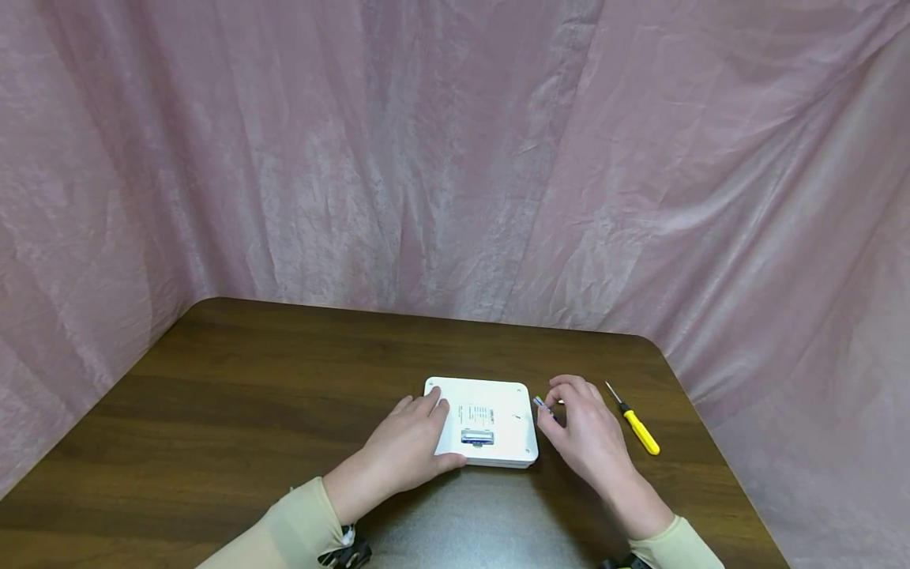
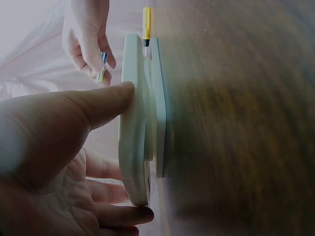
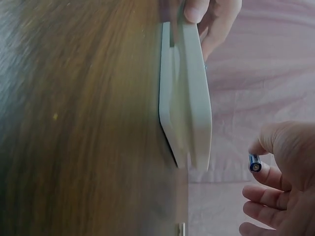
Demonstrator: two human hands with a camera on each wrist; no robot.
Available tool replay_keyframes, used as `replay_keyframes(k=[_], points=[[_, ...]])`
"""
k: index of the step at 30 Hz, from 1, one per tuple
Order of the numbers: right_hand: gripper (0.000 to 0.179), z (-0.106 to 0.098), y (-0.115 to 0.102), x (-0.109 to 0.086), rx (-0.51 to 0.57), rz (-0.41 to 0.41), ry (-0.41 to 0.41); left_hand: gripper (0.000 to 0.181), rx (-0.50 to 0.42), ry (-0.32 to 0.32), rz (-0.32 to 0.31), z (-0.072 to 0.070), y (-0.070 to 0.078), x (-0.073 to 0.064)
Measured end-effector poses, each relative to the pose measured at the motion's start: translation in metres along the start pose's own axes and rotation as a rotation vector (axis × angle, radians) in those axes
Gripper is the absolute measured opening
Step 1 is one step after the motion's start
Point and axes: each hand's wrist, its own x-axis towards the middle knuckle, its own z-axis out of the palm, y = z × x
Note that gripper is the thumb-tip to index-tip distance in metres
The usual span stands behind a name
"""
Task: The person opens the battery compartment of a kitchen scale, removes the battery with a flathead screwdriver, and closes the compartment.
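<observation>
A white kitchen scale (image 1: 505,395) lies upside down on the table, its label and small battery bay (image 1: 477,437) facing up. Something silvery and blue shows in the bay, too small to make out. My left hand (image 1: 408,446) holds the scale at its near left corner, thumb on the near edge and fingers spread over the left side. Just off the scale's right side, my right hand (image 1: 586,431) pinches a small blue battery (image 3: 254,162) between thumb and index finger. The other fingers of that hand curl loosely.
A screwdriver (image 1: 643,435) with a yellow handle lies to the right of my right hand, tip pointing away. A small white piece (image 1: 561,401) shows partly behind the right fingers. Pink curtain (image 1: 455,158) hangs beyond the brown wooden table (image 1: 284,371).
</observation>
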Motion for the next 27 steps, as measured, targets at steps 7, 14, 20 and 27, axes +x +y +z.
replay_keyframes(k=[7,14,20,27], points=[[0.012,-0.004,0.011,-0.005,-0.012,-0.008,0.056,0.091,0.012,0.018,0.013,0.002,-0.001,0.0],[0.009,-0.007,0.023,-0.007,-0.013,0.065,0.042,0.09,0.015,0.026,0.019,0.002,0.0,0.001],[0.008,-0.009,0.032,-0.01,-0.04,0.097,0.045,0.091,0.011,0.018,0.009,0.003,-0.001,0.0],[0.01,-0.01,0.04,-0.013,-0.069,0.093,0.068,0.092,0.006,0.018,0.005,0.003,-0.001,0.001]])
